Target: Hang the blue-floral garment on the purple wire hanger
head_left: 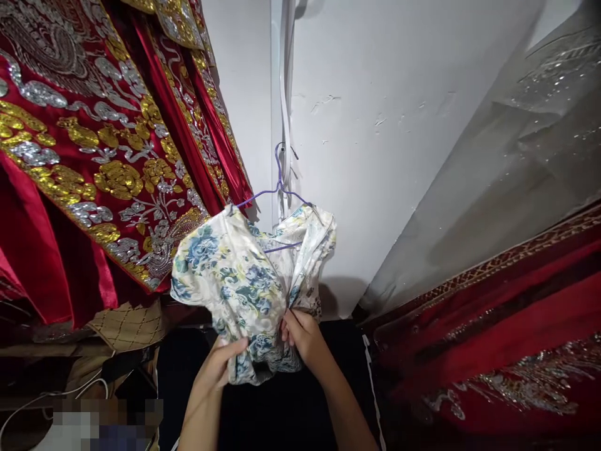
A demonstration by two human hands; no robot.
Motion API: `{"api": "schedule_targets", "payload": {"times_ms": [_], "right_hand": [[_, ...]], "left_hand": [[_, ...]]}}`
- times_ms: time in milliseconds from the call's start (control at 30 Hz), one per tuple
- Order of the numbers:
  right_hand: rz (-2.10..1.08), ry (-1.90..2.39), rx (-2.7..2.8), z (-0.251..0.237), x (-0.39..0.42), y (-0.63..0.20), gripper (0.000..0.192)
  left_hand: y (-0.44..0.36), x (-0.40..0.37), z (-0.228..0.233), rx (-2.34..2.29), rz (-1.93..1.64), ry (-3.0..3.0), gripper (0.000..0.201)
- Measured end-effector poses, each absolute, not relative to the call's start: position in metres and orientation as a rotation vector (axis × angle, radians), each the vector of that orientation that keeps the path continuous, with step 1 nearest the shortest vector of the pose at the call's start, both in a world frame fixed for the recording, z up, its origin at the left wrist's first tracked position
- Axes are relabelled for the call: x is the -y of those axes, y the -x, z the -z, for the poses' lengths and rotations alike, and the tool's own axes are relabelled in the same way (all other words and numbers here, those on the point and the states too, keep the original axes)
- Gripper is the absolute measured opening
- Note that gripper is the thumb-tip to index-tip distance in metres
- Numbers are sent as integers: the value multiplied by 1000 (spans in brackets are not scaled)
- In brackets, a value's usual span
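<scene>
A short-sleeved floral blouse (248, 282), white with blue and yellow flowers, hangs on a thin purple wire hanger (280, 181). The hanger's hook rests at a small metal hook on the wall. With thumb in front and fingers behind, my left hand (218, 363) grips the lower left side of the blouse. My right hand (300, 335) pinches the front edge of the blouse, just below its V-shaped neckline. The fingers of my left hand are partly hidden by the fabric.
On the left hang red garments (107, 138) with gold and silver sequins. To the right, a translucent plastic cover (469, 169) lies over red embroidered fabric (493, 326). White cables (283, 81) run down the wall (375, 125). Black cloth (277, 413) lies below my hands.
</scene>
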State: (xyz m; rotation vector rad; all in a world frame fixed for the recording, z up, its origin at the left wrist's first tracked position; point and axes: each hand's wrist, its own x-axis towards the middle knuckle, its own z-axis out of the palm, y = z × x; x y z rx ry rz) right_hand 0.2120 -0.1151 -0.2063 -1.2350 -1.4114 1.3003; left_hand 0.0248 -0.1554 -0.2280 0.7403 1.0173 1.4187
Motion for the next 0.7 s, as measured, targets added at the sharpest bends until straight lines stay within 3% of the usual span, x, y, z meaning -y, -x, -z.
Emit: {"api": "schedule_targets", "payload": {"times_ms": [100, 233, 400, 567, 700], "right_hand": [[-1299, 1188, 1331, 209, 116, -203, 50], [-1255, 1195, 1331, 203, 120, -210, 45], [-1358, 1190, 1164, 201, 128, -217, 44], [-1531, 1158, 1149, 201, 133, -211, 39], [-1506, 1166, 1239, 200, 135, -208, 35]], "left_hand": [[-22, 153, 221, -1047, -1392, -568, 59], [-26, 135, 229, -1318, -1754, -517, 43], [-59, 140, 253, -1745, -2187, -883, 62], [-94, 149, 256, -1466, -1655, -1557, 34], [-102, 139, 254, -1383, -1648, -1595, 18]]}}
